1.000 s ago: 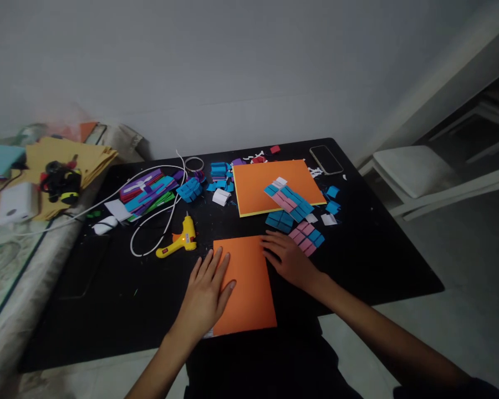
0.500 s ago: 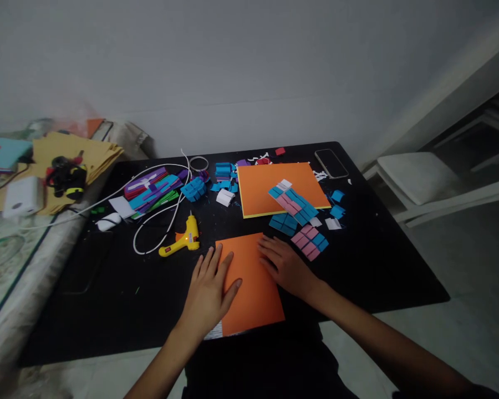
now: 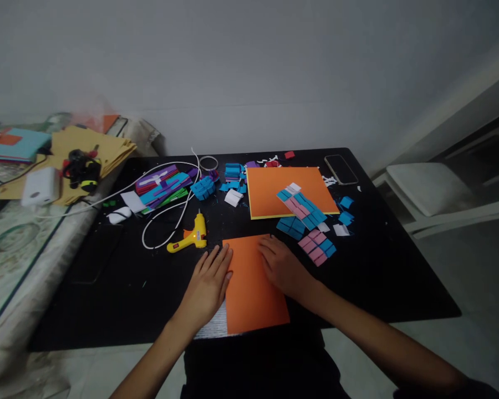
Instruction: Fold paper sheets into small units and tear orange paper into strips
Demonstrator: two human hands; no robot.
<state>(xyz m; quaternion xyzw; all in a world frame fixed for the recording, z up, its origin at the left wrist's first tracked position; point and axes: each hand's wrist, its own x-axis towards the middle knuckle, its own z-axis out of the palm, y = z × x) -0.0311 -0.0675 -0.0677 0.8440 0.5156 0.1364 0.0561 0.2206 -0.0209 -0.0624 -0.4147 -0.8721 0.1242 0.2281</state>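
Observation:
An orange sheet of paper (image 3: 253,288) lies at the front edge of the black table, between my hands. My left hand (image 3: 208,282) rests flat along its left side, fingers stretched out. On the upper right part of the sheet lies my right hand (image 3: 283,265), palm down with its fingers extended. Beneath the left edge a whitish, lined surface (image 3: 216,321) shows. A yellow glue gun (image 3: 191,235) lies just beyond my left hand. Right of my right hand is a pink and blue patch of folded paper pieces (image 3: 317,246).
A larger orange sheet with a yellow edge (image 3: 283,183) lies behind, with another patterned paper strip (image 3: 301,206) on it. A white cable (image 3: 149,224) loops at left near coloured paper strips (image 3: 166,188). A phone (image 3: 341,169) lies far right; a white chair (image 3: 428,185) stands beyond.
My left hand has slid slightly toward the sheet's left edge, its thumb drawn in, and more of the whitish surface shows. The whole view has shifted slightly.

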